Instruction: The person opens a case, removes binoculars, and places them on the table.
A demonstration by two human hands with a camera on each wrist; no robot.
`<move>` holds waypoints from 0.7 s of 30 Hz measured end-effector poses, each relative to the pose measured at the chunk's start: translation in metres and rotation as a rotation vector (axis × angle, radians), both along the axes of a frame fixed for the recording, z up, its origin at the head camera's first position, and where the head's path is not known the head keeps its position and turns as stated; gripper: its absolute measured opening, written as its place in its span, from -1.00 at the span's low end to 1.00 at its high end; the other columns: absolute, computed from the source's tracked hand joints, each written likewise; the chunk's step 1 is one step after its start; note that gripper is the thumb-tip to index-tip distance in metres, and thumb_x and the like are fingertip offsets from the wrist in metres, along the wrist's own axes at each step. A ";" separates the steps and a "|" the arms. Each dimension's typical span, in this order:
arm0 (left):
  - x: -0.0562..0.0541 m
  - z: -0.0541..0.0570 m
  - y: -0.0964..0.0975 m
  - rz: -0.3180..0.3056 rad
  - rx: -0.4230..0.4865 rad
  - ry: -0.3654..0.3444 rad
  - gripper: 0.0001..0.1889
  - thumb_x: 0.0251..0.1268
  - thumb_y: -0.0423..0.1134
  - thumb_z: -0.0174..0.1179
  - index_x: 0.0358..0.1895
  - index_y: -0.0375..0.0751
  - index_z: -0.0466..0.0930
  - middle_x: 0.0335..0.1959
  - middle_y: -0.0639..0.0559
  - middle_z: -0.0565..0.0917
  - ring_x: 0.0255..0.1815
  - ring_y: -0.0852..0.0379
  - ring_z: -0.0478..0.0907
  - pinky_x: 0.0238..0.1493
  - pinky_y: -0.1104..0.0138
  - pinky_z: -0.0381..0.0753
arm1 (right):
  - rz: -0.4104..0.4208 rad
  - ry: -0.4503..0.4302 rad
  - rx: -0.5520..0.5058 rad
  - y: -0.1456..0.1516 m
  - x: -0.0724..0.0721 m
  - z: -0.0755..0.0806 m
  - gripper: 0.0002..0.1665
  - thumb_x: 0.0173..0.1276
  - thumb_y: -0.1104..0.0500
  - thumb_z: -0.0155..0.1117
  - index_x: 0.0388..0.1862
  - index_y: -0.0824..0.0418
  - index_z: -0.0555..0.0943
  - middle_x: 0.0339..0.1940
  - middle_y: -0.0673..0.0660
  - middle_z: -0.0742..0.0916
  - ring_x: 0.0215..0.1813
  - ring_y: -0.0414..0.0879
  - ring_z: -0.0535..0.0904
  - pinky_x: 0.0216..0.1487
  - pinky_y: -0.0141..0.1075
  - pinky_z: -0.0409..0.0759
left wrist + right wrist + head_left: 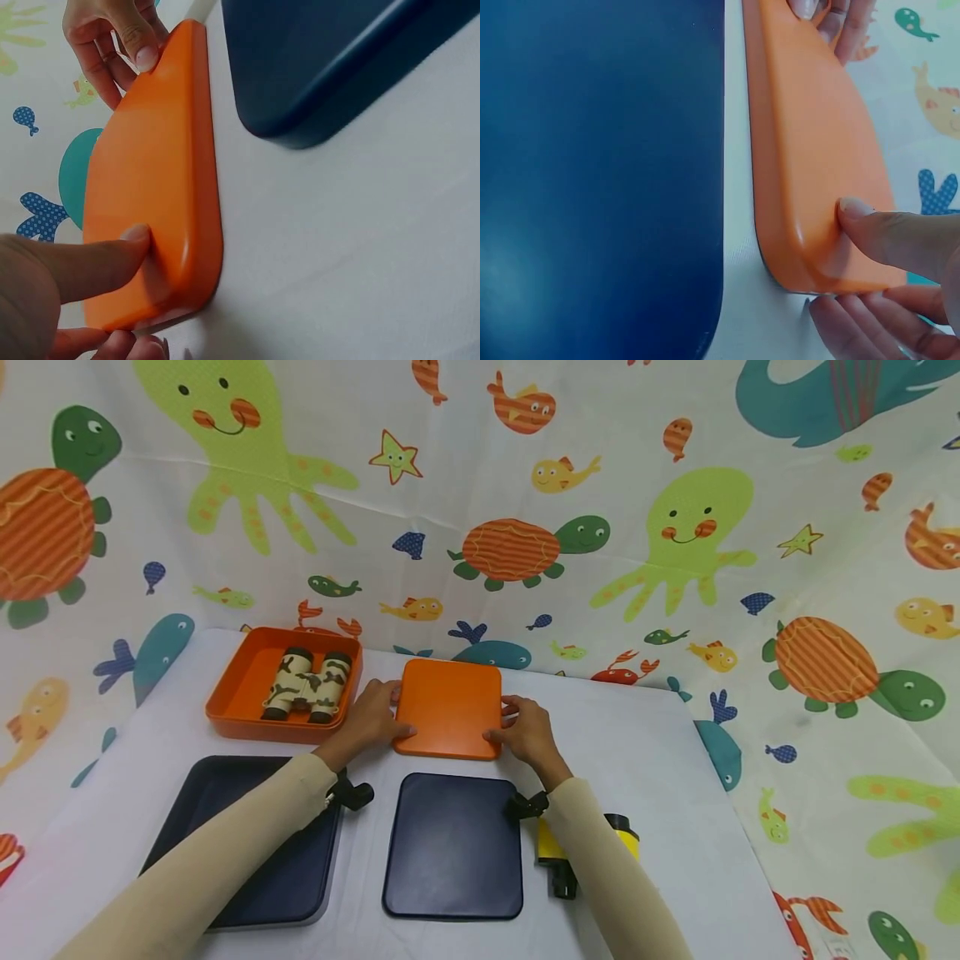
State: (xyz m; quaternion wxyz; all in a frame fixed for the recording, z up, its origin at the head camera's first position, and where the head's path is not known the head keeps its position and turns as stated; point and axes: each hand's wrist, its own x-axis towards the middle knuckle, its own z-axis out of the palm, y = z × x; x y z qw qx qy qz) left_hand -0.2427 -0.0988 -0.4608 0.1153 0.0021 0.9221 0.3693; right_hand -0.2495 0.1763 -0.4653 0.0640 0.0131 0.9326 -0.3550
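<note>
An orange lid (448, 708) lies flat side up at the back middle of the white table. My left hand (372, 714) grips its left edge, thumb (112, 262) on the top face and fingers against the side. Opposite it, my right hand (527, 728) holds the right edge the same way, its thumb (862, 214) pressing the top near a corner. Just left of the left hand stands an orange box (232, 689) with camouflage-patterned binoculars (309, 683) lying in it.
A dark blue lid (453, 847) lies in front of the orange one. Under my left forearm is a dark blue tray (225, 797). Yellow and black binoculars (553, 847) lie partly hidden below my right forearm. A sea-animal print cloth (480, 468) hangs behind the table.
</note>
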 end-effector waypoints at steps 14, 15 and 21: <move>0.003 -0.001 0.000 -0.030 0.017 -0.034 -0.04 0.29 -0.21 0.52 0.67 -0.25 0.16 0.39 -0.36 0.44 0.35 -0.24 0.46 0.50 -0.09 0.50 | -0.029 -0.007 0.035 -0.007 0.005 0.001 -0.12 0.24 0.13 0.68 0.52 0.14 0.52 0.20 0.21 0.77 0.14 0.09 0.75 0.23 -0.02 0.75; 0.003 -0.001 0.000 -0.036 0.021 -0.033 -0.05 0.30 -0.20 0.51 0.67 -0.24 0.16 0.40 -0.36 0.43 0.37 -0.24 0.46 0.50 -0.09 0.50 | -0.034 -0.002 0.029 -0.007 0.005 0.001 -0.12 0.23 0.14 0.68 0.52 0.12 0.52 0.20 0.21 0.77 0.14 0.09 0.75 0.23 -0.02 0.76; 0.010 0.002 -0.001 -0.076 -0.001 0.039 -0.14 0.39 -0.13 0.42 0.64 -0.24 0.19 0.36 -0.40 0.44 0.30 -0.26 0.47 0.43 -0.12 0.55 | -0.031 0.041 0.008 -0.010 0.007 0.004 -0.14 0.23 0.16 0.68 0.50 0.09 0.52 0.20 0.19 0.76 0.16 0.09 0.72 0.24 -0.02 0.75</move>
